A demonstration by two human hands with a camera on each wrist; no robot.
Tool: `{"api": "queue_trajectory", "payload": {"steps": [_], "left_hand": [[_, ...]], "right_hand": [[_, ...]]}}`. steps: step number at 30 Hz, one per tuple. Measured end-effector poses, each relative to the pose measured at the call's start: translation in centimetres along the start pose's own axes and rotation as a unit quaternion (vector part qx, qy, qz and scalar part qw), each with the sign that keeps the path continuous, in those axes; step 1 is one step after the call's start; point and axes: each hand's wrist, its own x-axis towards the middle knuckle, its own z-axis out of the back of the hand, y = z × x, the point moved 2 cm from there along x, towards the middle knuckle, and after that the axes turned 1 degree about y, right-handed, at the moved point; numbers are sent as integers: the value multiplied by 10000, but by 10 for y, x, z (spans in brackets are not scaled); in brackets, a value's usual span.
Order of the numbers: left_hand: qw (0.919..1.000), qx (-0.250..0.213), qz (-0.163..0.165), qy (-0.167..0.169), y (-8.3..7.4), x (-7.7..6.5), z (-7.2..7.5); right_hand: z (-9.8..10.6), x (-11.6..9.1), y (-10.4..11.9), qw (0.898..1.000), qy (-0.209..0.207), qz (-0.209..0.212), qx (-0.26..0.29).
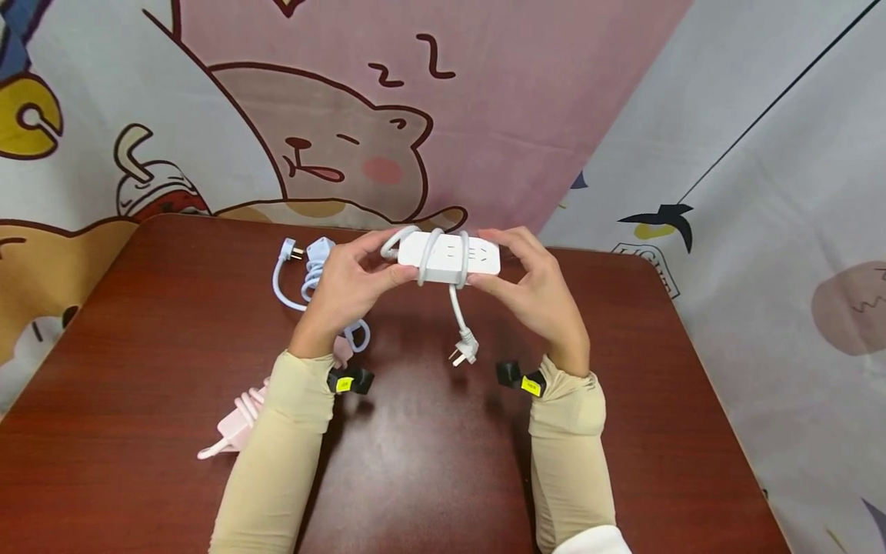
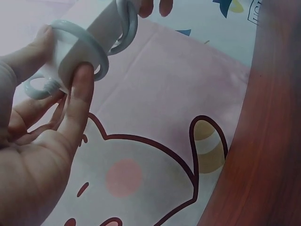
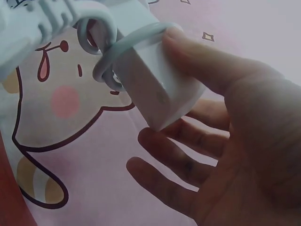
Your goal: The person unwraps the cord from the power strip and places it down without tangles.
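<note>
A white power strip [image 1: 443,258] is held up over the far part of the table, its own cord [image 1: 429,250] wound around it. My left hand [image 1: 349,281] grips its left end between thumb and fingers; the left wrist view shows the thumb and a finger on the strip [image 2: 70,54]. At the other end my right hand [image 1: 540,285] pinches it, with the thumb [image 3: 197,56] pressed near a loop of cord in the right wrist view. The plug [image 1: 467,346] dangles below on a short length of cord. Sockets on the strip face the head camera.
Behind my left hand lies a pale blue corded power strip with its plug [image 1: 289,250]. A pink power strip [image 1: 238,423] with wound cord lies on the brown table [image 1: 429,477], partly under my left forearm. A cartoon-printed cloth [image 1: 512,115] hangs behind the table.
</note>
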Motion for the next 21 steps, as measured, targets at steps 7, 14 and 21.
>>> {"api": "queue_trajectory", "payload": {"steps": [7, 14, 21], "left_hand": [[9992, 15, -92, -396, 0, 0, 2], [9966, -173, -4, -808, -2, -1, 10], [9940, -246, -18, -1065, -5, -2, 17]], "right_hand": [[-2, -1, 4, 9995, -124, -118, -254], [-4, -4, 8, 9938, 167, -1023, -406], [-16, -5, 10, 9845, 961, -1328, -618]]}}
